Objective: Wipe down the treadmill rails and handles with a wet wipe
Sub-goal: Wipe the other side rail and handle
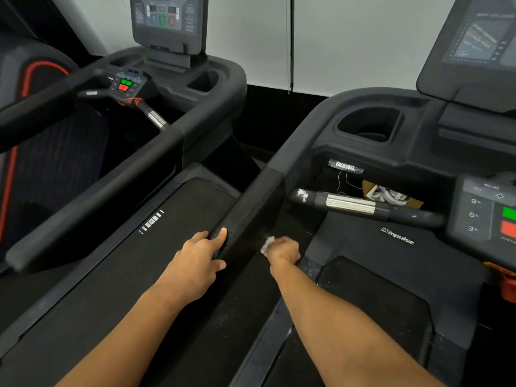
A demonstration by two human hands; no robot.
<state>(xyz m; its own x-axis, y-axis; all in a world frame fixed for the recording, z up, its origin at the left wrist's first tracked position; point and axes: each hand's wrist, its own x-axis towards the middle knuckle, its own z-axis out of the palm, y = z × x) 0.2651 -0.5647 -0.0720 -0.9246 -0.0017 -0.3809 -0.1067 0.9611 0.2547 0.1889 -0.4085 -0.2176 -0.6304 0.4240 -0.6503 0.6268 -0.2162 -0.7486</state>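
Two black treadmills stand side by side against a pale wall, with a dark strip along the wall's foot. The landmark here is the near treadmill's left side rail [251, 208], a thick padded black bar running from its console down toward the camera.

The left hand [199, 255] wraps over the lower end of that rail, thumb on top and fingers curled round the outer side. The right hand [282, 251] sits just on the inner side of the rail, closed into a loose fist around a crumpled white wet wipe [267, 244], which pokes out at the thumb side and lies close against the rail's inner face; whether it actually touches the padding cannot be told.

Further up the rail, on its inner side, a short handle [363, 206] with a shiny metal sensor band juts across; its rounded tip carries a white smear. Above that handle the console moulding holds an empty cup well [368, 124]. To the right of the handle sits a control panel [485, 210] with incline numbers and green and red buttons.

Below the rail on the inner side, the motor cover [391, 247] bears a white "impulse" logo, and pale specks dust the surfaces beside it. On the rail's outer side lies the neighbouring treadmill's dark belt [156, 247].
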